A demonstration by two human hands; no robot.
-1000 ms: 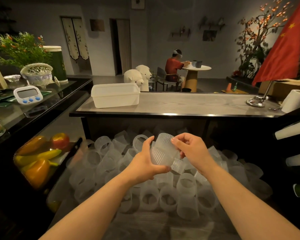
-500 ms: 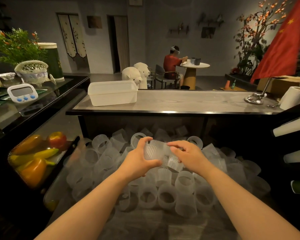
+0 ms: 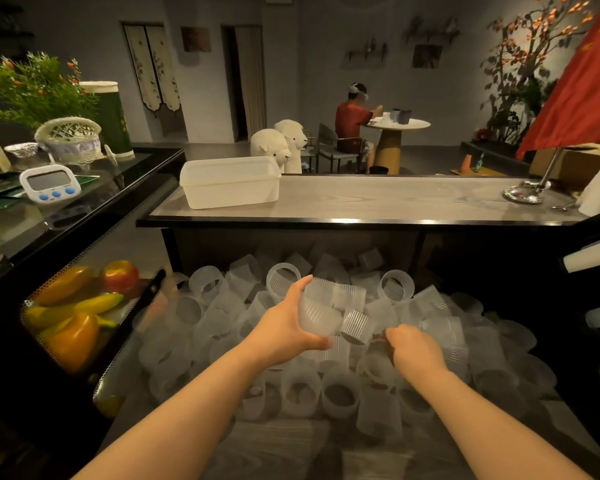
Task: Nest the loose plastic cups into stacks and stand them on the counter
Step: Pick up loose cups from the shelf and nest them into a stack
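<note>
Over the lower shelf, left hand [image 3: 284, 323] grip wraps a short nested cup stack [image 3: 329, 311]; right hand [image 3: 414, 348] grip curls into the loose cups [image 3: 302, 389], contents unclear. Risk: tilted stack slips apart; bench [image 3: 378, 199] holds no stack.

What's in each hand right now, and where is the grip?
The left hand grips a short cup stack around its ribbed side, thumb over the top. The right hand reaches into the loose cups; whether it holds one cannot be told.
</note>
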